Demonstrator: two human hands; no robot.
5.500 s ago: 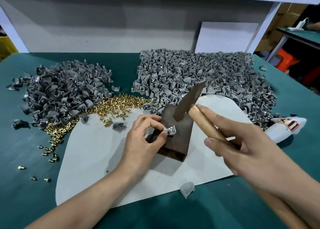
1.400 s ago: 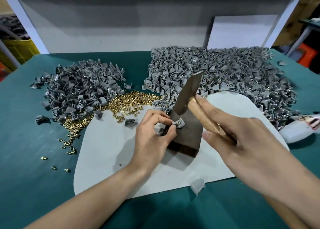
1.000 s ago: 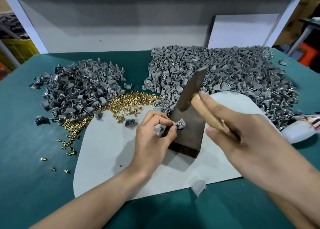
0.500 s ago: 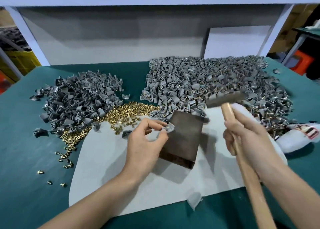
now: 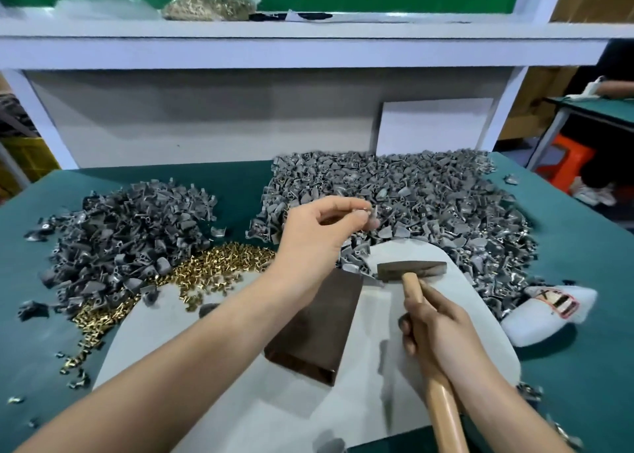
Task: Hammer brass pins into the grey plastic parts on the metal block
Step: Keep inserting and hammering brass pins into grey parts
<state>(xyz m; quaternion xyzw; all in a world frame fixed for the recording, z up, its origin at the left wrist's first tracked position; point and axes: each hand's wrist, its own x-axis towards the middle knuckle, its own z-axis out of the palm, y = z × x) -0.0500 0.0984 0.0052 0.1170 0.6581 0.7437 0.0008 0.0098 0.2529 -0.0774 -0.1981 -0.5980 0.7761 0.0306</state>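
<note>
Dark rectangular metal block (image 5: 319,329) is lying on white mat (image 5: 206,349), L wrist (image 5: 286,276) hiding its far corner. L hand (image 5: 319,236) is pinching small grey plastic part (image 5: 373,218) over grey parts heap (image 5: 429,195); R hand (image 5: 435,329) is gripping wooden-handled hammer (image 5: 411,270) beside block.

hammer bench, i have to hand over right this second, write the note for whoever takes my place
Left grip: raised over the right pile of grey parts, pinches what looks like a small grey part; it is blurred.
Right grip: holds the hammer by its wooden handle, head low over the white mat, just beyond the metal block.
The brass pins lie heaped between the mat and the left pile.
Done: the block top is bare, no part on it.
Left: drop this part, set the next part and pin on the block, hammer; probably work through the left pile.
</note>
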